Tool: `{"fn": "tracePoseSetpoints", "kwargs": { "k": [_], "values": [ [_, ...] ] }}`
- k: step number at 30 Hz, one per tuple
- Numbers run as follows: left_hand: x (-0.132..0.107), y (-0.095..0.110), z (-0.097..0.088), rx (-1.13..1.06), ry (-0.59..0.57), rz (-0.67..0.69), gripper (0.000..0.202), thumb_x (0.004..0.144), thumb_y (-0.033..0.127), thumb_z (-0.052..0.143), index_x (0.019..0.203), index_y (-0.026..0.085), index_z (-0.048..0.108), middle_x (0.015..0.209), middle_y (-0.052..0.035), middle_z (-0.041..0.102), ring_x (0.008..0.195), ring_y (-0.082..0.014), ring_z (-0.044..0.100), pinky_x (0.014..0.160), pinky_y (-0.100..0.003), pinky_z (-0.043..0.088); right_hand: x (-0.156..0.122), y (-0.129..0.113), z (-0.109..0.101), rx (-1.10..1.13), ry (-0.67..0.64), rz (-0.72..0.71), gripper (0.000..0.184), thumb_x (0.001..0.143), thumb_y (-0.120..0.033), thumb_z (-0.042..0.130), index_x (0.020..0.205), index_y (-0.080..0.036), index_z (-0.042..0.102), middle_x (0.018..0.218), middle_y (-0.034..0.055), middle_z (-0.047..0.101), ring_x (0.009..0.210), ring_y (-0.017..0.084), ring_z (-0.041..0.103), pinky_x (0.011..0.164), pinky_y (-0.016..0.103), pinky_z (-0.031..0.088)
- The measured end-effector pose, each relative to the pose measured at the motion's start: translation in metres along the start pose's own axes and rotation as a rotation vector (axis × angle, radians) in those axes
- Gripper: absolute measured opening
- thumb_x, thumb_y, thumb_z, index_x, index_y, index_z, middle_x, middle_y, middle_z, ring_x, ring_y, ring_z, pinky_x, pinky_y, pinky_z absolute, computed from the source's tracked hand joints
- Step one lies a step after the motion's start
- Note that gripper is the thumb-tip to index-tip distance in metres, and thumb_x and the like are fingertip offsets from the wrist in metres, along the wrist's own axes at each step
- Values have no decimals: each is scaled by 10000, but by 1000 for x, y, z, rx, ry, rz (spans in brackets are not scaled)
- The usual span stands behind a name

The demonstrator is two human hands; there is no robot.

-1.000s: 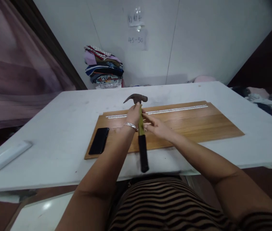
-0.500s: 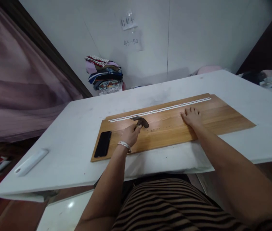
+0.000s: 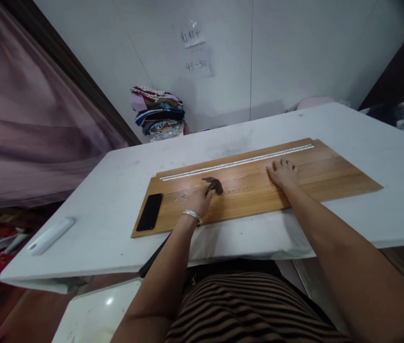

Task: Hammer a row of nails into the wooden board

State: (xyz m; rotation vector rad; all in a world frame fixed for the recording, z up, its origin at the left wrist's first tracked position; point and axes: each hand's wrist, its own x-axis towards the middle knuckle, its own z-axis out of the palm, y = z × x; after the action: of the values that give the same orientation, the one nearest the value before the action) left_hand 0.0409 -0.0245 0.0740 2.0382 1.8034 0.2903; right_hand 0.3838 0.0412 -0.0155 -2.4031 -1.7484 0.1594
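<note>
My left hand [image 3: 200,202] is closed around a claw hammer [image 3: 215,185]. The hammer's dark head is low over the wooden board [image 3: 316,178], at the left end of a row of small dark points; whether these are nails or marks is too small to tell. Several loose nails [image 3: 181,197] lie on the board just left of that hand. My right hand [image 3: 283,173] rests on the board further right, fingers spread and holding nothing. Two thin white strips [image 3: 237,162] run along the board's far side.
A black phone [image 3: 149,212] lies on the board's left end. The board is on a white table [image 3: 94,200], with a white handle-like object [image 3: 52,235] near its left edge. Folded clothes [image 3: 160,114] are stacked behind the table. A pink curtain [image 3: 37,109] hangs at left.
My left hand has moved slightly right with the hammer, and the hammer head is lower, nearer the dark points. The loose nails show more fully. My right hand stays put.
</note>
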Motion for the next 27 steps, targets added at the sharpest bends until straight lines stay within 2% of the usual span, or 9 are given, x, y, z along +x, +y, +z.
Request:
{"fn": "tracePoseSetpoints", "kwargs": {
  "k": [4,13,16,22,27],
  "values": [
    [0,3,2,14,3,-20,323,1074,355,541,1094,168,803,966,-148,830,945,-301,781,851,-349,531,0,-1,-1,10,8,-1,630,1112,-505,282,1460,-130,650,1602,246,561,1498,380,437,1201,567,333],
    [8,3,6,3,39,-39,338,1076,397,548,983,175,787,948,-136,827,874,-265,767,771,-317,503,1,-2,-1,24,12,-8,622,1103,-498,284,1432,-134,668,1592,247,571,1482,383,449,1184,576,339],
    [9,6,7,24,33,-48,332,1072,406,560,1004,179,793,959,-134,830,878,-264,768,754,-310,495,1,-3,0,37,36,-9,622,1100,-488,291,1426,-111,662,1569,264,587,1464,390,463,1176,574,345],
    [9,12,7,78,17,-69,343,1086,371,530,1053,161,800,1021,-160,836,936,-283,772,774,-320,489,2,-4,3,56,37,-9,651,1102,-482,303,1472,-39,604,1596,282,561,1473,404,452,1193,561,329],
    [9,12,4,54,34,-66,339,1078,380,542,998,168,795,995,-149,835,912,-280,771,783,-322,498,2,-4,3,59,46,-9,636,1102,-479,308,1460,-52,614,1587,278,573,1465,407,462,1187,556,332]
  ]
}}
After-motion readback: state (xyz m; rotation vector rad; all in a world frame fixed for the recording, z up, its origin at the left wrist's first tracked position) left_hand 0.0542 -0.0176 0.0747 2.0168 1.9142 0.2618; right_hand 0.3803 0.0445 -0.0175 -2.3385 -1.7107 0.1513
